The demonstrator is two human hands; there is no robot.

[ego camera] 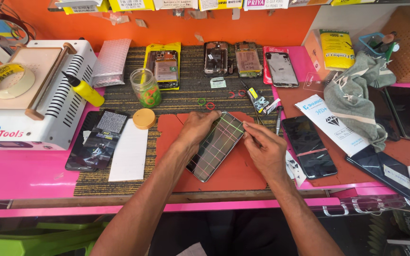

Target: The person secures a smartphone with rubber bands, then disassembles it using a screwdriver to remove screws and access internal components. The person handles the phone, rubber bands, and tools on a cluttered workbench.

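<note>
From the head camera: a pink surface (pixel 24 175) under an orange wall (pixel 167 28), laid with a striped mat (pixel 186 90) and a red pad (pixel 233 175). A clear jar (pixel 145 87) holds coloured rubber bands, its orange lid (pixel 144 118) beside it. On the pad lies a phone (pixel 216 146) banded with rubber bands; the left hand (pixel 196 128) presses its top edge, its grip spread, and the right hand (pixel 263 148) has its grip pinched at the phone's right edge.

In the centre lies a phone screen (pixel 216 146) crossed by coloured bands. Dark screens (pixel 308 146) lie at the right. A yellow package (pixel 336 49) stands upper right, a white printed sleeve (pixel 330 124) below it.
</note>
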